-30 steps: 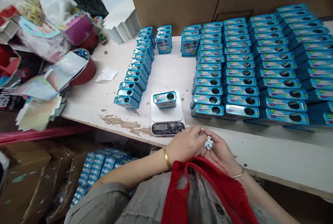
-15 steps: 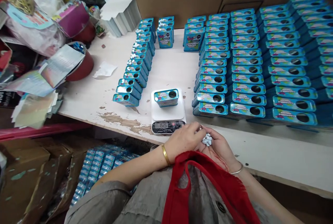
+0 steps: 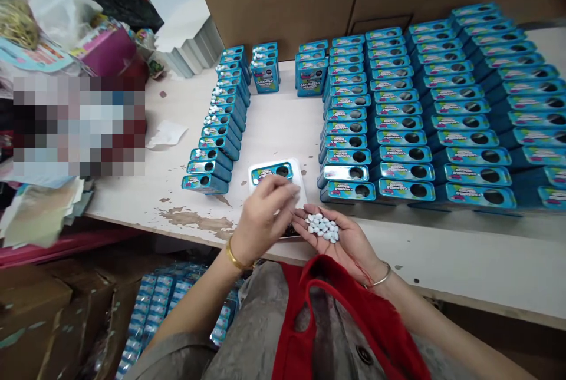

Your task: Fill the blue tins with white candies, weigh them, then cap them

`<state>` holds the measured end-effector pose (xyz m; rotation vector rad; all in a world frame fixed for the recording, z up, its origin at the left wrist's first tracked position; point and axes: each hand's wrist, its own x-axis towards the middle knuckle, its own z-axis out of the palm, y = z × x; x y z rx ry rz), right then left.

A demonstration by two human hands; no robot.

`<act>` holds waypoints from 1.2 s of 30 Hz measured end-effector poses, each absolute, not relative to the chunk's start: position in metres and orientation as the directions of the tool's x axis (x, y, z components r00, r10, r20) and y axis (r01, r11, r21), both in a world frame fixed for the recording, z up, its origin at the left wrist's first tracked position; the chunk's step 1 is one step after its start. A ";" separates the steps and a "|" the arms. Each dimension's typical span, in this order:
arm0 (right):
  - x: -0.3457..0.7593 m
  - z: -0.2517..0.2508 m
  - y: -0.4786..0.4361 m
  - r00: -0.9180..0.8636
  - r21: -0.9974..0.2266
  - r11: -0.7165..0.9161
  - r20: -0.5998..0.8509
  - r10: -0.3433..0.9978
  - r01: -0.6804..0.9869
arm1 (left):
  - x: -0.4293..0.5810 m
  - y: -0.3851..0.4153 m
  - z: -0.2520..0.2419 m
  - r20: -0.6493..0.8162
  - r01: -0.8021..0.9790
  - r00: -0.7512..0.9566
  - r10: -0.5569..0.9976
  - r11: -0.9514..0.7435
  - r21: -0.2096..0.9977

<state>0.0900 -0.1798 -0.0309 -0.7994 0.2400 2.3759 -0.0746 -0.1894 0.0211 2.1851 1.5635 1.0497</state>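
My right hand [image 3: 354, 245] is cupped palm up, holding a small heap of pale bluish-white candies [image 3: 324, 228]. To its left, my left hand [image 3: 263, 212] hovers over the front of a white digital scale [image 3: 301, 188], its fingers bent together; whether a candy is between them I cannot make out. On the scale stands a blue candy tin [image 3: 270, 170] with a round hole in its top, partly covered by my left hand. The scale's display is mostly hidden behind my hands.
Rows of blue tins [image 3: 400, 138] with round holes fill the table's right side. A column of tins [image 3: 221, 118] stands left, several with white candies on top. A paper scrap [image 3: 167, 134] and a white stack [image 3: 188, 38] lie farther left. Boxes of blue packs [image 3: 152, 303] sit below.
My left hand has moved away from the candies, leftward and up to the scale. My right palm has opened out, showing more of the heap. The view has shifted slightly.
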 end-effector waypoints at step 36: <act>0.118 -0.031 -0.188 -0.468 -0.040 -0.798 -0.791 0.393 -0.602 | -0.145 -0.194 0.030 0.425 0.810 -0.228 0.876 -0.071 0.582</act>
